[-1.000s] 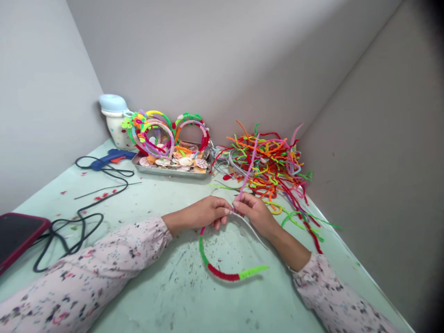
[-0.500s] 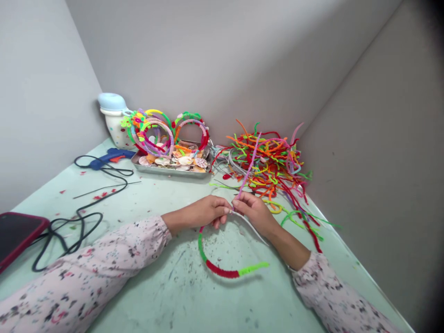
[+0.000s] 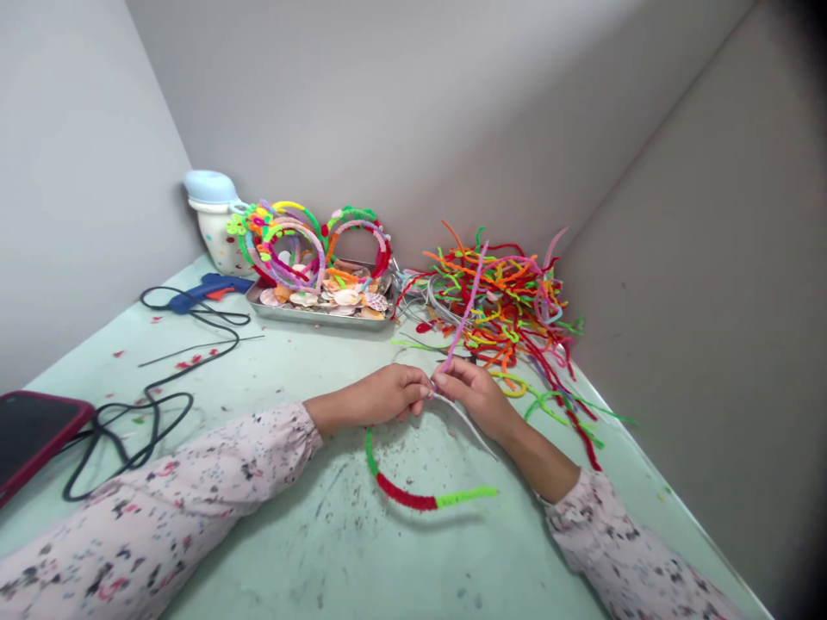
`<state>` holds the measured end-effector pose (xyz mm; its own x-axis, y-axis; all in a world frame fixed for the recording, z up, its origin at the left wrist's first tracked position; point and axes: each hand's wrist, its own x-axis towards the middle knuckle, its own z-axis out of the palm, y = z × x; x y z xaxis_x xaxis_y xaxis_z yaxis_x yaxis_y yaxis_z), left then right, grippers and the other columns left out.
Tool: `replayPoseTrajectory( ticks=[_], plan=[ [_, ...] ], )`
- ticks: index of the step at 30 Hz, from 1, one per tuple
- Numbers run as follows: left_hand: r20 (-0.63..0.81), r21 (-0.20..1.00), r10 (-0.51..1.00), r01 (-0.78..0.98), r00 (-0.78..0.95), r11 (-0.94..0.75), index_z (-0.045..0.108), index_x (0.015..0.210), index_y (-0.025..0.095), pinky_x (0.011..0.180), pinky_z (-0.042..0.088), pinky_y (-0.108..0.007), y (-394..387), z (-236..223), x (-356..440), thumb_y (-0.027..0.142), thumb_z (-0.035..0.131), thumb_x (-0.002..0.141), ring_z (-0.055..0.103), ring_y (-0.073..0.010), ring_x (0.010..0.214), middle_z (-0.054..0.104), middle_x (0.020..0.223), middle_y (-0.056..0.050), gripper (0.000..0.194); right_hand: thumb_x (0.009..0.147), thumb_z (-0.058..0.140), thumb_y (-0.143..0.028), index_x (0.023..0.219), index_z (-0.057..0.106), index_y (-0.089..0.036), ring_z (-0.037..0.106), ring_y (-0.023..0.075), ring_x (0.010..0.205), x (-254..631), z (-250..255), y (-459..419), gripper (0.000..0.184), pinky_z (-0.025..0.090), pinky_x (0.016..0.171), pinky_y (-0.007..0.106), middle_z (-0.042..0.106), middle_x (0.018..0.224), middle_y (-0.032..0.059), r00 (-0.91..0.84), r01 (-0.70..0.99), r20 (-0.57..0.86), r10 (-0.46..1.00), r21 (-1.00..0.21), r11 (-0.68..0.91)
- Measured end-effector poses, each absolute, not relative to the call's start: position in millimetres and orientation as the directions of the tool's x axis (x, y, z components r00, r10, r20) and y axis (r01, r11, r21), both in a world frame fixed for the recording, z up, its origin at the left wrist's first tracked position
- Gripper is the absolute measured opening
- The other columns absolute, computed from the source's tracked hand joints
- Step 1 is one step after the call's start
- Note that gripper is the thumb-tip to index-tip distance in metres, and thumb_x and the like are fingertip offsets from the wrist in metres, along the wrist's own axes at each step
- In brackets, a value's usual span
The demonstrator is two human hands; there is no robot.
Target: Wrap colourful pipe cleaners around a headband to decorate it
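Note:
Between finger and thumb, my left hand (image 3: 394,394) grips a curved headband (image 3: 406,497) partly wrapped in green, red and lime fuzzy stem. The wrapped part bows out below my hands, and a bare white end (image 3: 469,426) runs out under my right palm. My right hand (image 3: 475,392) is closed in a pinch on a purple pipe cleaner (image 3: 466,314), whose free length points up and away. Both hands' fingertips nearly meet where the pipe cleaner joins the band; the join itself is hidden by them.
A metal tray (image 3: 323,319) holds shells and several finished headbands (image 3: 294,250). Right of it lies a tangled heap of pipe cleaners (image 3: 510,293). At left are a blue glue gun (image 3: 207,293), its black cord (image 3: 155,405), a lidded cup (image 3: 216,228) and a phone (image 3: 39,439). Walls enclose the table.
The wrapped part of the headband has swung slightly left and up as my left fingers turn a little. My right hand keeps its pinch on the purple pipe cleaner.

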<state>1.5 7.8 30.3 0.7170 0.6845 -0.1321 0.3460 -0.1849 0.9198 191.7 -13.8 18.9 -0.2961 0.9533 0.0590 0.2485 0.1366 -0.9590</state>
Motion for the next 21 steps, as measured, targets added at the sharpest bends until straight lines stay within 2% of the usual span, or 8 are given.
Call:
replayPoseTrajectory(
  ticks=[7,15,21],
  plan=[
    [-0.033,0.869,0.731,0.381,0.681,-0.316,0.053,0.066,0.016,0.058,0.035,-0.021,9.1,27.3,3.0,0.031,0.041,0.085,0.044,-0.0105,0.058,0.052,0.063,0.001,0.027,0.078,0.061,-0.034,0.088,0.058,-0.018,0.05,0.0123,0.064,190.1,18.5,-12.8,0.019,0.039,0.061,0.025,0.056,0.073,-0.0015,-0.323,0.174,0.049,0.945,-0.979,0.11],
    [-0.039,0.847,0.729,0.41,0.683,-0.339,0.053,0.066,0.016,0.06,0.035,-0.023,9.8,23.1,4.2,0.028,0.039,0.085,0.046,-0.0118,0.059,0.053,0.063,0.001,0.026,0.074,0.062,-0.028,0.088,0.058,-0.018,0.051,0.0122,0.063,188.5,17.4,-11.9,0.018,0.04,0.06,0.026,0.057,0.073,-0.0014,-0.308,0.186,0.037,0.951,-0.978,0.099],
    [-0.025,0.823,0.725,0.426,0.689,-0.376,0.053,0.066,0.016,0.062,0.035,-0.023,9.7,22.3,4.1,0.029,0.037,0.086,0.048,-0.0123,0.062,0.053,0.064,0.0,0.028,0.073,0.063,-0.025,0.096,0.057,-0.018,0.054,0.0122,0.066,188.5,13.9,-11.9,0.025,0.04,0.06,0.025,0.06,0.076,-0.0007,-0.297,0.176,0.026,0.955,-0.981,0.081]
  ],
)
